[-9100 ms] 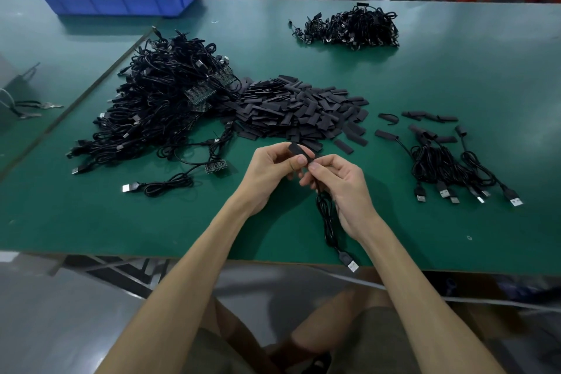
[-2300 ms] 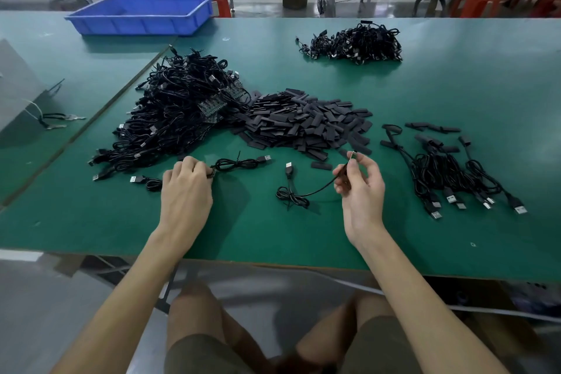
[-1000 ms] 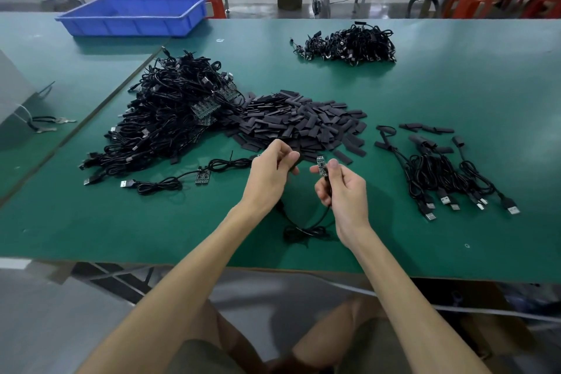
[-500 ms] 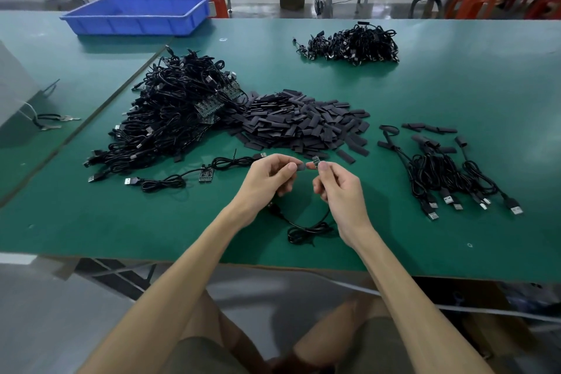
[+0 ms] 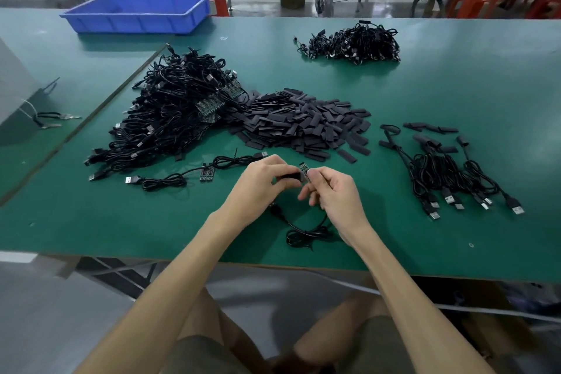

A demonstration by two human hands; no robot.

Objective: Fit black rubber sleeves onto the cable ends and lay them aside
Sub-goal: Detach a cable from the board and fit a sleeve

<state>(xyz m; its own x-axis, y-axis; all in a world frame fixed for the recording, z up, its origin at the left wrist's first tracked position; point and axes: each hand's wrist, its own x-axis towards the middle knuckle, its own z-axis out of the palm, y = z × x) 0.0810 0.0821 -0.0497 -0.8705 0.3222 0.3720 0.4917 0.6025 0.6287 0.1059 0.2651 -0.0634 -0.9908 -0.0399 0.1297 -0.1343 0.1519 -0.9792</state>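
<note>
One sleeve (image 5: pixel 289 177) in left grip (image 5: pixel 258 184) | beside cable end (image 5: pixel 304 167) in right grip (image 5: pixel 335 194)

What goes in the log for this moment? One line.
left hand: holds sleeve | right hand: pinches cable end | sleeve: at end, not on | cable: coiled on table

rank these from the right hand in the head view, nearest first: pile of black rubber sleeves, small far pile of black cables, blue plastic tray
From the right hand:
1. pile of black rubber sleeves, just beyond it.
2. small far pile of black cables, farther back.
3. blue plastic tray, far back left.
</note>
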